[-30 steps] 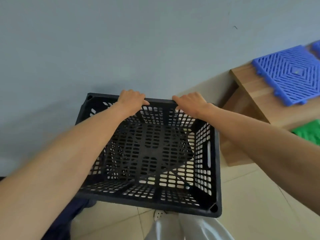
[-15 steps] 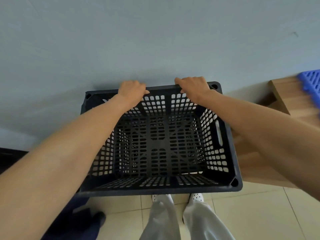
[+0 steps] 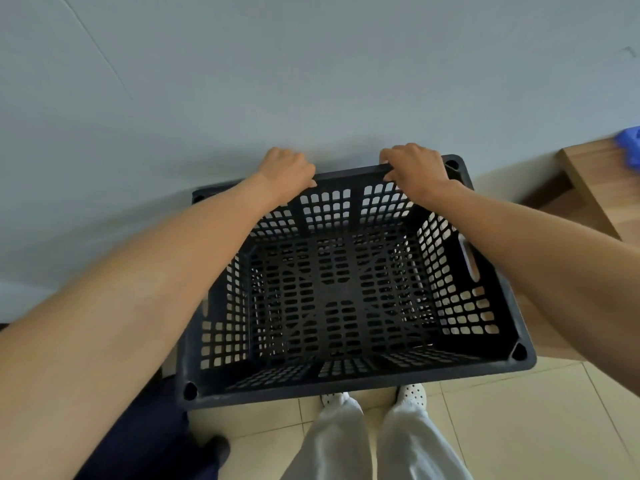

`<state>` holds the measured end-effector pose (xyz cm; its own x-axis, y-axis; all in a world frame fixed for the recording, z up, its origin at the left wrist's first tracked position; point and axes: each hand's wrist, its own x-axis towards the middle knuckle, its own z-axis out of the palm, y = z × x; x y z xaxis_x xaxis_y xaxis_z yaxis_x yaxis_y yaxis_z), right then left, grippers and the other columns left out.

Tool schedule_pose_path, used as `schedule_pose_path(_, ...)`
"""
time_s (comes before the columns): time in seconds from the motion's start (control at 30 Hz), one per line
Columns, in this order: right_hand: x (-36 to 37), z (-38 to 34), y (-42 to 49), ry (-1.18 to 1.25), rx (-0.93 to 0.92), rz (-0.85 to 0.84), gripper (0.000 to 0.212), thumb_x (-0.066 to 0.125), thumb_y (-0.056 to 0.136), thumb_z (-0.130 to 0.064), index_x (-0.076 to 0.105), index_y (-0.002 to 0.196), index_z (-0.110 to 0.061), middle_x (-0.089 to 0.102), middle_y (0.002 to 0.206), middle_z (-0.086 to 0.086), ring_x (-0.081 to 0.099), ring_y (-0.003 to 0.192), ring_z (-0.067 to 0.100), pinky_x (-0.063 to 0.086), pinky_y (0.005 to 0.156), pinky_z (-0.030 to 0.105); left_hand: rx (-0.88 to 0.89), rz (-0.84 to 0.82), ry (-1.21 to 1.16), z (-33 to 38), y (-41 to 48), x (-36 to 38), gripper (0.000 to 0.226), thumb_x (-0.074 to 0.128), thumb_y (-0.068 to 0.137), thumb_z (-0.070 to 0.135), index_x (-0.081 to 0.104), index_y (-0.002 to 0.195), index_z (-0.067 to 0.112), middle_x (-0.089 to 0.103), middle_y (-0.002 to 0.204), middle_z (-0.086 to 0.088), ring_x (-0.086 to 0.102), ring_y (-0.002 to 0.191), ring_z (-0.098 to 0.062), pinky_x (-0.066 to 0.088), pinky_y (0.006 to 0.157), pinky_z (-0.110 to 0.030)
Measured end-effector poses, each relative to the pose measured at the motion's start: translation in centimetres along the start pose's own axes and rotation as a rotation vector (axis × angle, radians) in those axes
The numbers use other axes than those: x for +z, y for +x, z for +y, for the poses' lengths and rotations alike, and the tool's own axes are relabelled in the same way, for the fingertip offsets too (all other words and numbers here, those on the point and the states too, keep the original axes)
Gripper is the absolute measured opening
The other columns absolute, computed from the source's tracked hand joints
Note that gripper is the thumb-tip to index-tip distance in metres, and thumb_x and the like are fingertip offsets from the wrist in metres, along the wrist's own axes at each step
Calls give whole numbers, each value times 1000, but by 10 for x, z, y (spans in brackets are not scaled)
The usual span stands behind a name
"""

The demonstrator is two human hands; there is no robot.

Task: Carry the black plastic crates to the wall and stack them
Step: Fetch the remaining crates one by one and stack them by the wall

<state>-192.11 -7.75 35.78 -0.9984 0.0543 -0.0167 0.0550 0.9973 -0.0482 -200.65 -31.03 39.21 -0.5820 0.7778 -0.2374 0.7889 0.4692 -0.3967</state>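
A black perforated plastic crate (image 3: 346,382) hangs in front of me, open side up and empty, its far long rim close to the grey wall (image 3: 311,81). My left hand (image 3: 287,173) grips that far rim left of centre, fingers curled over the edge. My right hand (image 3: 414,168) grips the same rim near the right corner. Both forearms reach across the crate's side walls. Whether the crate rests on anything below is hidden.
A wooden bench (image 3: 602,188) stands against the wall to the right, with a blue plastic piece (image 3: 630,142) on it. A dark blue object (image 3: 145,434) sits on the tiled floor at lower left. My legs and white shoes (image 3: 410,393) show below the crate.
The crate has swung square to the wall and moved closer to it. The bench and blue piece have slid toward the right edge. Both hands keep their grip on the far rim.
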Motion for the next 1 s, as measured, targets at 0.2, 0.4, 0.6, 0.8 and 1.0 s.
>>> schedule_pose_path(0.2,-9,-11,8,-58,17,-3,30,57,92,1,62,116,-16,68,108,6,64,98,31,46,72,38,-18,-14,-10,-9,-4,2,42,44,101,40,67,94,5,67,90,-10,65,88,-30,45,72,-35)
schedule_pose_path(0.4,-14,-27,18,-73,32,-23,32,57,93,0,57,121,-15,67,110,9,64,97,32,40,66,36,-57,-2,-19,-15,-8,9,38,49,100,37,68,94,5,68,90,-12,66,87,-32,47,71,-38)
schedule_pose_path(0.6,-8,-13,4,-48,49,-36,33,54,92,2,54,122,-14,63,110,8,62,96,33,41,66,37,-38,-2,-34,-2,4,11,29,52,100,30,68,94,7,69,91,-11,66,87,-32,40,65,-36)
schedule_pose_path(0.8,-4,-8,-15,97,-7,-30,48,50,91,2,46,137,-13,55,132,10,52,121,31,47,96,45,11,86,-72,1,4,6,10,58,95,12,63,101,6,67,93,-12,65,84,-32,43,63,-37)
schedule_pose_path(1.0,4,18,-62,46,112,-1,71,50,93,-10,15,155,-12,18,161,6,15,149,24,17,120,43,186,152,-296,46,28,-10,50,46,98,6,35,147,6,46,141,-15,52,119,-31,52,86,-41)
